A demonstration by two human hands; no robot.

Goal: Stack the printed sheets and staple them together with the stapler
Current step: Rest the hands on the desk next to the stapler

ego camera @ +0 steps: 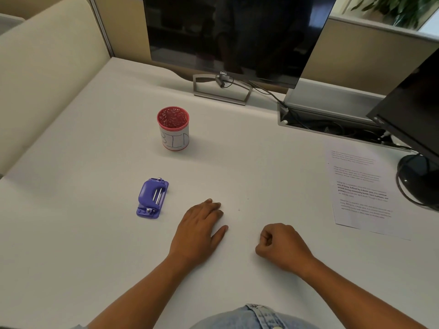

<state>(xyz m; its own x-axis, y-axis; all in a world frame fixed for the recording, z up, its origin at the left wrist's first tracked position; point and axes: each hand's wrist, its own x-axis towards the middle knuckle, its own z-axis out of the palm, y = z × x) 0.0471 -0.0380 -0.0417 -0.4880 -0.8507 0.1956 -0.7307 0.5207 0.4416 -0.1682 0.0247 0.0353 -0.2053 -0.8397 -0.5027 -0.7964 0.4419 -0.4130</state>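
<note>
Evidently nothing of the job has begun, and the layout explains why. The white desk (95, 245) is arranged around a red-rimmed cylindrical cup wrapped in white paper with blue lettering (173, 129). The small purple plastic stapler with metal rails on top (152, 198) lies flat on the desk, nearer the person than the cup and slightly to its left. The white printed sheets of paper (361, 188) lie well to the right of the cup, near the desk's right side. A faint second edge along their near side suggests more than one sheet, loosely squared, though the count cannot be told. Both hands rest on the desk on the person's side of the cup, touching neither task item. The left hand (199, 224) lies palm down with fingers straight and close together, the nearer of the two to the stapler. The right hand (282, 245) is curled into a fist that holds nothing visible, on the side toward the sheets. That split looks sensible, each hand sitting toward the item it would most easily fetch. Probably the sheets need gathering and squaring first. A dark flat monitor on a grey stand (232, 32) stands behind the cup.
</note>
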